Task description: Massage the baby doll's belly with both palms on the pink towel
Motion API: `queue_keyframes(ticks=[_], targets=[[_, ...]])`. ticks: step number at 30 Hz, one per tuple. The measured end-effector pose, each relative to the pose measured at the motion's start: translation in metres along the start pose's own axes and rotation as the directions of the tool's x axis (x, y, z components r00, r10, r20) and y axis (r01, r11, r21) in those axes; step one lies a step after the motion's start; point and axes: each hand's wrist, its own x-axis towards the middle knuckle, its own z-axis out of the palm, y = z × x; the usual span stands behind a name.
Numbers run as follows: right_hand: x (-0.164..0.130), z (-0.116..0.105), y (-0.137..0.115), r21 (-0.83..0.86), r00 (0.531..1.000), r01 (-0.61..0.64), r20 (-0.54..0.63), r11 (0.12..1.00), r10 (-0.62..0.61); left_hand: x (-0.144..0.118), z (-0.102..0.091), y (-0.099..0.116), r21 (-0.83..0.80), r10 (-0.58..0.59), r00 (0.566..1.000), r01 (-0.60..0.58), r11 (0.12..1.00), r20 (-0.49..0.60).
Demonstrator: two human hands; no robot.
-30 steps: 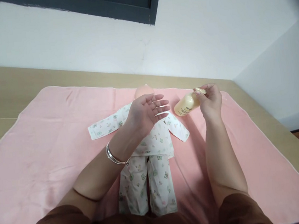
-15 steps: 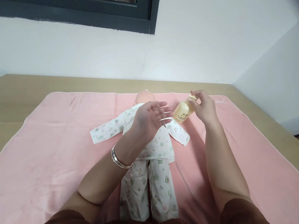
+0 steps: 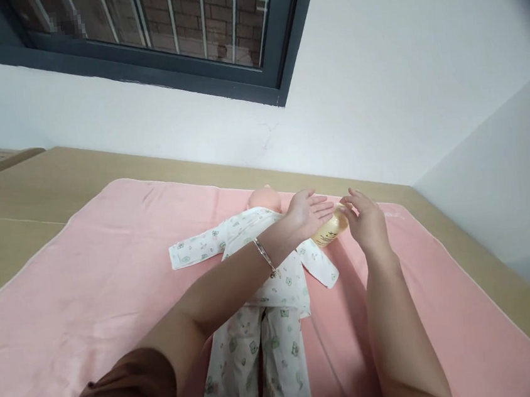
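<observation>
Yellow bottle (image 3: 336, 225), lettering (image 3: 328, 237) illegible, left hand (image 3: 310, 212) flat, empty, right hand (image 3: 366, 220) half-curled at bottle top, grip unclear

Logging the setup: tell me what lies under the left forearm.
A white printed pajama top shows on both sides of the left forearm, with pink blanket around it. Whatever the arm covers cannot be seen.

Fairly bright, soft indoor light; wall (image 3: 375, 73) pale, window (image 3: 180, 24) much darker, faint reflections in glass. Diffuse shadow on blanket (image 3: 113, 284) right of clothes (image 3: 283, 373). Small shine on bottle (image 3: 333, 228), lettering too soft to read. Wide-angle stretch toward edges, black vignette at right, pixelated patch upper left.
</observation>
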Motion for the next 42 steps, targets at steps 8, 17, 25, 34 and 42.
queue_keyframes(ticks=[8, 17, 25, 34, 42], targets=[[-0.002, -0.002, -0.009, -0.060, 0.999, 0.011, -0.045, 0.998, -0.014, 0.012, 0.008, -0.003, -0.065, -0.071, 0.997, 0.069, 0.995, -0.023], [-0.003, -0.009, -0.033, -0.150, 0.998, -0.008, 0.065, 0.989, 0.018, 0.018, -0.005, 0.001, -0.083, -0.084, 0.996, 0.085, 0.993, 0.025], [-0.001, -0.012, -0.055, -0.275, 0.977, -0.079, 0.172, 0.958, 0.130, 0.016, -0.004, 0.002, -0.019, -0.092, 0.994, 0.093, 0.995, 0.058], [0.008, -0.013, -0.063, -0.263, 0.905, -0.346, 0.160, 0.900, 0.395, 0.016, -0.012, 0.005, 0.020, -0.117, 0.987, 0.115, 0.993, 0.113], [0.011, -0.014, -0.047, -0.143, 0.891, -0.430, 0.095, 0.891, 0.445, -0.014, -0.030, 0.011, -0.013, -0.148, 0.984, 0.150, 0.989, 0.103]])
